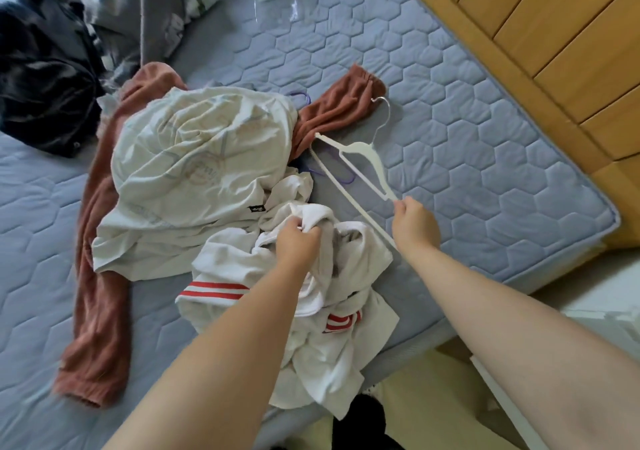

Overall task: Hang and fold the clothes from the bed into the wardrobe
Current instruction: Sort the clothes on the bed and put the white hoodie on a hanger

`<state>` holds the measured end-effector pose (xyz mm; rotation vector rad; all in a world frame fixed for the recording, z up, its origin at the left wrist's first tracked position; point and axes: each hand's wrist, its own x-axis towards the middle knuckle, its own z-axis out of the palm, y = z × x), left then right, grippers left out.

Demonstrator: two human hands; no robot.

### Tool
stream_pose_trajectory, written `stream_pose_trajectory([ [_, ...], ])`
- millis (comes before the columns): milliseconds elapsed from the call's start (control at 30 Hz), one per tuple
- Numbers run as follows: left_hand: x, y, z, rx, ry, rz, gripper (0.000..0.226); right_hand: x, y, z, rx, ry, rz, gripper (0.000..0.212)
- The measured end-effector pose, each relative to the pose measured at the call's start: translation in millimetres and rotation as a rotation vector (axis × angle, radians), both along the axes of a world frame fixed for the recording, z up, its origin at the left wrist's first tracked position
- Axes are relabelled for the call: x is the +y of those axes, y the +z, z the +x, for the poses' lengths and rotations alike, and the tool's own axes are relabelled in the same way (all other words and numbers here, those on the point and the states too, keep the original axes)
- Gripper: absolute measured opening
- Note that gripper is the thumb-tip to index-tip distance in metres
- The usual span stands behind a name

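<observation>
Reaching forward at frame center, the left hand (298,238) bunches its curled fingers into the white red-striped garment (311,294) heaped on the grey quilted mattress (467,159). Right of it, the right hand (414,223) pinches the end of a white hanger (360,159); a purple hanger (332,169) seemingly lies beneath.

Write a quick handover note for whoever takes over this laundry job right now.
Left grip clutches the white red-striped top, bunched near the mattress edge.
Right grip pinches one end of the white hanger.
Cream T-shirt, rust garment, dark clothes and grey garment lie unfolded on the mattress; a purple hanger pokes out beside the T-shirt.
Done: nothing shown hung or folded. Left: every piece.
</observation>
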<state>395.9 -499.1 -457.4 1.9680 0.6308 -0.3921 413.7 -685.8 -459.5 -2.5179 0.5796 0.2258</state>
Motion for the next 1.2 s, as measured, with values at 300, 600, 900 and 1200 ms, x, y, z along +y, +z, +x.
stream_pose_trajectory([
  [300,37.6,172.3,9.7,-0.123,0.004,-0.066,0.013,18.1,176.0,-29.2,-0.155,-0.042,0.008,0.023],
  [600,57.1,344.0,-19.1,-0.302,-0.137,-0.005,0.034,50.8,344.3,-92.0,-0.493,-0.239,0.203,0.03],
  [900,30.7,486.3,-45.5,-0.438,-0.119,-0.166,0.028,12.8,493.9,-157.8,-0.841,-0.258,0.174,0.02],
  [1200,-21.3,557.4,-50.4,-0.376,-0.228,-0.34,0.01,-89.7,530.0,-237.5,-0.844,-0.458,0.058,0.059],
])
